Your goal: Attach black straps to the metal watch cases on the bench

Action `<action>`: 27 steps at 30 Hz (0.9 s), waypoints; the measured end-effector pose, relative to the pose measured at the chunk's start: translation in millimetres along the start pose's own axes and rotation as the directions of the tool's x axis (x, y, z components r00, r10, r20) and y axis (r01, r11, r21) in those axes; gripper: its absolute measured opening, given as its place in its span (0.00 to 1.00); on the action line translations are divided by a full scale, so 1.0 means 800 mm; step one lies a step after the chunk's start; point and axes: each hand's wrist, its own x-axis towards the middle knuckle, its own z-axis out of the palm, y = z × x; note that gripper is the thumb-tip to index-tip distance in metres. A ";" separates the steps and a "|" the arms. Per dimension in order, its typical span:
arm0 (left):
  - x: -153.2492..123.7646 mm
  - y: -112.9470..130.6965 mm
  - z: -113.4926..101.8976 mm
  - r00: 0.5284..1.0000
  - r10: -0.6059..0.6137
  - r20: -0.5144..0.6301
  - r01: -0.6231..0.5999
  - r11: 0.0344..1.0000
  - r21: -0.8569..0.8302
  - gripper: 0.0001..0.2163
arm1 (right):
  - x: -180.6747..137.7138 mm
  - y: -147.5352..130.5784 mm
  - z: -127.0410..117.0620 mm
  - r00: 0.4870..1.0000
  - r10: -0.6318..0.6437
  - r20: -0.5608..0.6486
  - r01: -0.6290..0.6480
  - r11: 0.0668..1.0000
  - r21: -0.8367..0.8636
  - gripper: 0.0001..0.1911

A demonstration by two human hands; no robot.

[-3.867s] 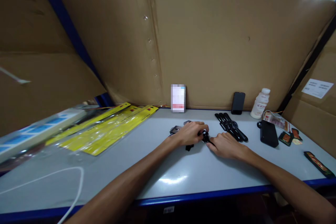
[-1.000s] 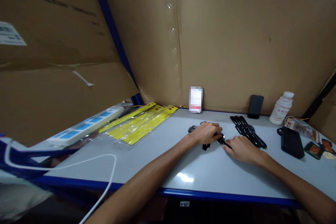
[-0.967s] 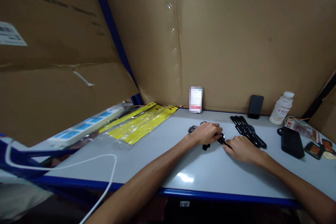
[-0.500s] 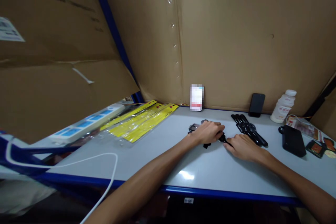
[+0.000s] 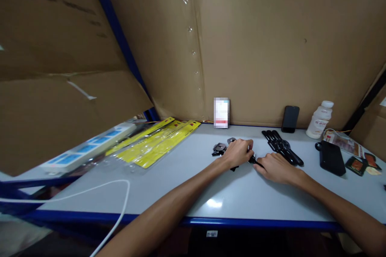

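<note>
My left hand (image 5: 240,151) is closed, fingers curled around the head end of a black tool (image 5: 255,162). My right hand (image 5: 276,168) is wrapped around the same tool's handle, low over the table. Most of the tool is hidden by my fingers, so its exact kind does not show. Beside and partly under my left hand lie dark metal pieces (image 5: 219,148) with flat, notched plates. To the right of my right hand, several black-handled tools (image 5: 282,147) with rounded heads lie in a bundle.
Yellow-carded clear plastic packs (image 5: 159,144) lie left, beside a white power strip (image 5: 90,146). A lit phone (image 5: 221,113) and a dark phone (image 5: 290,119) lean against the cardboard wall. A white bottle (image 5: 319,120), a black case (image 5: 331,157) and small packets (image 5: 356,165) stand right. A white cable (image 5: 125,196) crosses the front edge.
The view has shifted slightly, so everything sits a little further left. Both hands keep their hold on the black tool, with barely any movement between them.
</note>
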 end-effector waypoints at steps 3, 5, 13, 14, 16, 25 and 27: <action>-0.004 -0.006 -0.011 0.981 0.183 0.056 -0.188 0.978 0.094 0.06 | -0.001 -0.002 -0.002 1.000 0.001 0.011 -0.001 1.000 -0.002 0.27; -0.007 -0.011 -0.020 0.945 0.310 0.102 -0.322 0.938 0.126 0.06 | -0.001 -0.002 -0.002 1.000 0.002 0.013 -0.002 1.000 -0.008 0.27; -0.006 -0.031 -0.029 0.909 0.391 0.143 -0.402 0.914 0.052 0.05 | -0.001 0.000 0.000 1.000 0.004 0.030 -0.004 1.000 0.013 0.28; -0.006 -0.031 -0.028 0.908 0.394 0.145 -0.406 0.912 0.063 0.05 | -0.001 0.000 -0.001 0.999 0.002 0.032 -0.002 1.000 0.013 0.27; -0.006 -0.027 -0.025 0.913 0.378 0.150 -0.397 0.909 0.128 0.06 | -0.003 -0.001 -0.005 0.999 -0.005 0.038 0.005 1.000 0.015 0.26; -0.008 -0.006 -0.004 0.947 0.274 0.169 -0.314 0.901 0.300 0.15 | -0.001 0.000 -0.003 0.999 -0.011 0.036 0.012 1.000 -0.011 0.26; -0.006 -0.010 -0.006 0.957 0.237 0.166 -0.275 0.922 0.273 0.15 | -0.001 0.002 0.000 0.999 -0.013 0.043 0.014 1.000 -0.007 0.26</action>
